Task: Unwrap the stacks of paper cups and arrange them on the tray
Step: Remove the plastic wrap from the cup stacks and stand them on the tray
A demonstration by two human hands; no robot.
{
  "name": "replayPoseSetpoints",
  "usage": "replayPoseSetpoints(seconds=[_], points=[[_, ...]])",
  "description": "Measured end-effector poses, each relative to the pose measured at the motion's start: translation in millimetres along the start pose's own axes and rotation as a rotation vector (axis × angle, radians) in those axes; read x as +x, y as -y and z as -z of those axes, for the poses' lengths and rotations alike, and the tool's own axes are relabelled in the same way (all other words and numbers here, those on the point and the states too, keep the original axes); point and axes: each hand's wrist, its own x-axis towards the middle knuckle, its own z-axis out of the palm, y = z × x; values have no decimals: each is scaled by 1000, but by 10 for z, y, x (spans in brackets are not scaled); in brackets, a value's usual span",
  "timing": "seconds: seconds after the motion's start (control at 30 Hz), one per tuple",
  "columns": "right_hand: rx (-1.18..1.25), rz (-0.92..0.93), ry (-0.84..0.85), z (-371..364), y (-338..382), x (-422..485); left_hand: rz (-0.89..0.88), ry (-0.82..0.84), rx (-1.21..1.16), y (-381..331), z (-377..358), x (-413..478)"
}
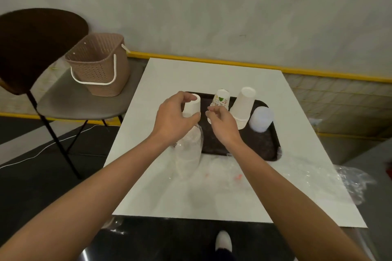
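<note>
A dark tray [263, 144] lies on the white table. On it stand a patterned cup stack [220, 99], a plain white cup stack [242, 106] and a translucent stack of lids or cups [261, 118]. My left hand [174, 118] grips a white cup stack [194, 105] whose top pokes out bare. Its clear plastic wrap [188, 154] is bunched down around the lower part. My right hand [222, 125] hovers just right of it, fingers pinched together; whether it holds a bit of wrap is unclear.
Loose clear plastic wrap [352, 180] lies at the table's right edge, and more on the table in front of the tray [224, 167]. A tan basket [99, 65] sits on a chair [70, 99] to the left. My shoe [223, 240] shows below.
</note>
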Motion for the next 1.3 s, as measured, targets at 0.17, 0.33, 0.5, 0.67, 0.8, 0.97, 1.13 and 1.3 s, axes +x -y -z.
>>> replayPoseSetpoints(seconds=[0.17, 0.33, 0.5, 0.67, 0.8, 0.97, 1.13, 1.3], points=[[108, -16, 91, -120, -62, -209, -9, 89, -51, 175, 75, -152], [18, -48, 299, -194, -200, -267, 137, 167, -172, 390, 88, -223], [68, -125, 342, -196, -254, -268, 332, 273, -360, 587, -42, -244], [94, -144, 319, -244, -306, -281, 317, 409, -461, 699, -218, -228], [84, -153, 312, -280, -293, -288, 232, 494, -393, 756, -259, -224], [93, -183, 326, -289, -273, -321, 218, 395, -223, 811, -377, -298], [77, -209, 310, -311, -276, -314, 229, 284, -187, 816, -469, -353], [100, -205, 305, -300, -256, -354, 247, 257, -188, 833, -520, -380]])
